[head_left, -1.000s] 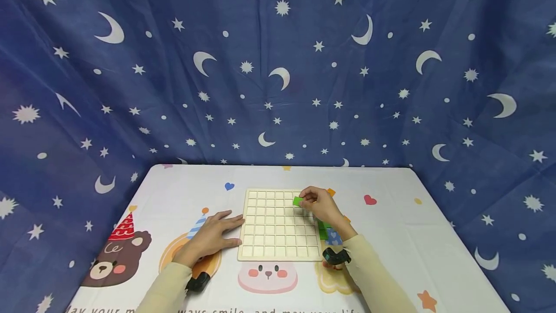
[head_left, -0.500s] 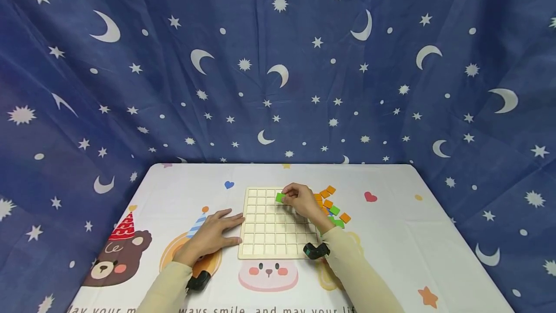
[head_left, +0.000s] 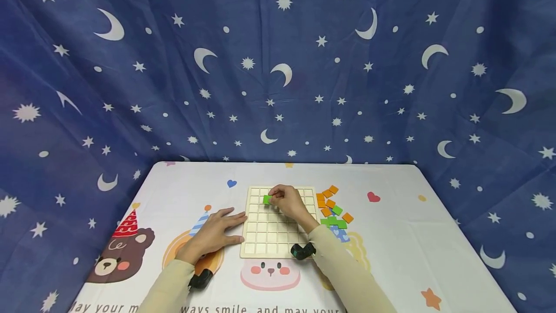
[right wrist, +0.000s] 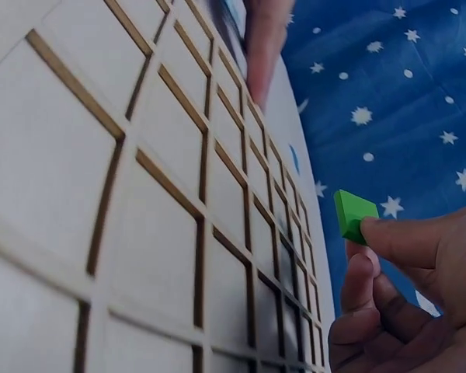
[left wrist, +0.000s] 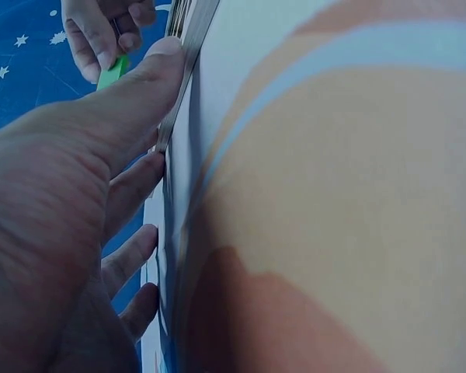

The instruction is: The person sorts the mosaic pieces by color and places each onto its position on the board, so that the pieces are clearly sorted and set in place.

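Observation:
A pale wooden board [head_left: 262,237] divided into a grid of square cells lies flat on the table. My right hand [head_left: 288,203] is over the board's far part, pinching a small green square tile [head_left: 267,200] between thumb and fingers. In the right wrist view the green tile [right wrist: 356,216] is held clear of the grid. Its neighbouring cells hold no tiles. My left hand [head_left: 214,235] lies at the board's left edge, fingers spread and fairly straight. The left wrist view has the thumb [left wrist: 140,89] and fingertips against that edge.
Right of the board lie several loose orange tiles [head_left: 321,203] and green tiles [head_left: 332,221], some touching one another. A white printed tablecloth [head_left: 399,235] covers the table. Behind its far edge hangs a blue curtain [head_left: 243,124] with moons and stars.
My right hand has carried the green tile leftward across the board's far rows, uncovering the loose tiles on the right. The left hand has stayed at the board's edge.

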A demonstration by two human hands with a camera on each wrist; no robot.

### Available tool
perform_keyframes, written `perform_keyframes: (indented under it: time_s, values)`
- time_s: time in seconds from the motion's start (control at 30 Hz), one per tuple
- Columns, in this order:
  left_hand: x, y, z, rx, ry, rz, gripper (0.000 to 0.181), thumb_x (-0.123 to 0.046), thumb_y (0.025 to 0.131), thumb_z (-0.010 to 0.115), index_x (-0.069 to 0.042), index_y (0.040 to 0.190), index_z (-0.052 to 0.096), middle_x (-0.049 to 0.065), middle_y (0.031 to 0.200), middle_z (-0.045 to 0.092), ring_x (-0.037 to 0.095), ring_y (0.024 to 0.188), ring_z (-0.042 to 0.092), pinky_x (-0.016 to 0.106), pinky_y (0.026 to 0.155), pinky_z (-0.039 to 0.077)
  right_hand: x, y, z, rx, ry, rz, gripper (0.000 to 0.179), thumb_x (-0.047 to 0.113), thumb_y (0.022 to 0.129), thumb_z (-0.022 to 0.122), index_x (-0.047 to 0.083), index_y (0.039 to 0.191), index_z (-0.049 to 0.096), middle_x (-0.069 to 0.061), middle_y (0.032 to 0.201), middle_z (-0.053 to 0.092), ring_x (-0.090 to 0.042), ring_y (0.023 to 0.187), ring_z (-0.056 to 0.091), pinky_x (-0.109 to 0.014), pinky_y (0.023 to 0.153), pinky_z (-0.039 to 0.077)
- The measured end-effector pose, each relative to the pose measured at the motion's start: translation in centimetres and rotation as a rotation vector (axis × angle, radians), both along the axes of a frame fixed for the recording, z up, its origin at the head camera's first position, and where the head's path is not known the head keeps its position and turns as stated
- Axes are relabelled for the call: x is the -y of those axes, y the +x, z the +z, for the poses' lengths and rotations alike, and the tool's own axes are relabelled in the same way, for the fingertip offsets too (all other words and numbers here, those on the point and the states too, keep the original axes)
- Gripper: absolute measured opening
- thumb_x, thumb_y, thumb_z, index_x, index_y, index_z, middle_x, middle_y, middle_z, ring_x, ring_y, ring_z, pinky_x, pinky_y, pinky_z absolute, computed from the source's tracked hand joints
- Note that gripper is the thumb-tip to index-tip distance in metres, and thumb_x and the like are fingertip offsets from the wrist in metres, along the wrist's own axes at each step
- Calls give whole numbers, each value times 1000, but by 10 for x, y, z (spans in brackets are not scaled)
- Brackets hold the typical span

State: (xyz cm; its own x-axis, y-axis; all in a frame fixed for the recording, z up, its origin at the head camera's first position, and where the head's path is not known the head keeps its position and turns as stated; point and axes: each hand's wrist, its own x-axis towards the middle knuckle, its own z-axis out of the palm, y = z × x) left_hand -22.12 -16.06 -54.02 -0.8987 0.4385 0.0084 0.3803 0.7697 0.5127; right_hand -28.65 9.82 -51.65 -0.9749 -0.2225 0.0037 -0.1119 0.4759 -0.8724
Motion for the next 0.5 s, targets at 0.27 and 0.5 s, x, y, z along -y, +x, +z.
perform_keyframes:
  time_s: [0.27, 0.5]
  values:
    - [0, -1, -2, -3, 3, 6, 66, -48, 82, 75, -27, 141, 55, -12, 149, 49, 31, 147, 32, 61, 113, 30, 17, -1, -4, -18, 11, 11, 6, 11, 91, 69, 11, 97, 72, -3, 87, 69, -10, 73, 60, -24, 62, 51]
    - [1, -1, -2, 10, 5, 14, 66, -48, 81, 76, -28, 141, 55, -13, 149, 49, 30, 147, 31, 60, 113, 29, 29, 0, -7, -26, 47, 12, 5, 14, 90, 71, 13, 95, 74, 0, 84, 69, -9, 71, 60, -23, 62, 51]
